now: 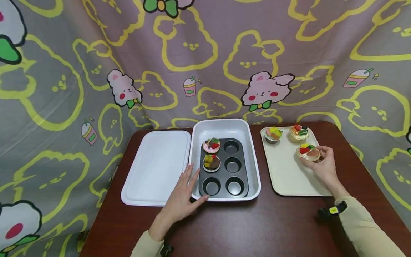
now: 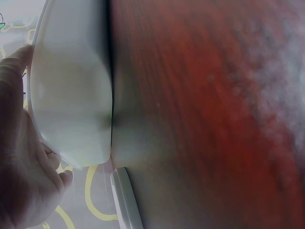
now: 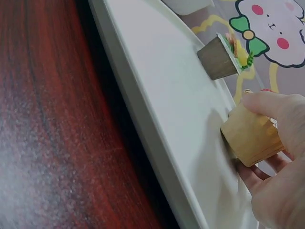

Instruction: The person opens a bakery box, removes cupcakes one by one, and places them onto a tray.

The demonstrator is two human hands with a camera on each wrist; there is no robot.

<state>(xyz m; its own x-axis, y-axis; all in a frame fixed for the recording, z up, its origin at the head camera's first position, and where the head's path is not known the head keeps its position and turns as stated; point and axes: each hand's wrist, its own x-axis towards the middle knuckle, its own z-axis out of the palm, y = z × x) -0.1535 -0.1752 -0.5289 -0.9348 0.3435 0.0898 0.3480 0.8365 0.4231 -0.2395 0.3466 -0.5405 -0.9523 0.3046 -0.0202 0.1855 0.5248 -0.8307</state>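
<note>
My right hand (image 1: pixel 325 170) grips a cupcake (image 1: pixel 308 152) with fruit-like toppings, thumb and fingers around its sides, at the right of the cream tray (image 1: pixel 284 176). In the right wrist view that cupcake (image 3: pixel 252 136) has a tan wrapper. Two other cupcakes stand at the tray's back: one in a grey-brown cup (image 1: pixel 273 135), one in a pale wrapper (image 1: pixel 298 134). My left hand (image 1: pixel 180 200) touches the front left of the white bin (image 1: pixel 253 178), fingers spread. Inside the bin, a dark muffin tin (image 1: pixel 222 175) holds a pink-creamed cupcake (image 1: pixel 211 145) and a chocolate-and-yellow-topped cupcake (image 1: pixel 211 163) in its left column.
A white lid (image 1: pixel 154 167) lies flat left of the bin, close beside it. All stand on a dark reddish-brown table (image 1: pixel 244 228). A patterned cloth (image 1: pixel 221 53) hangs behind and along the sides.
</note>
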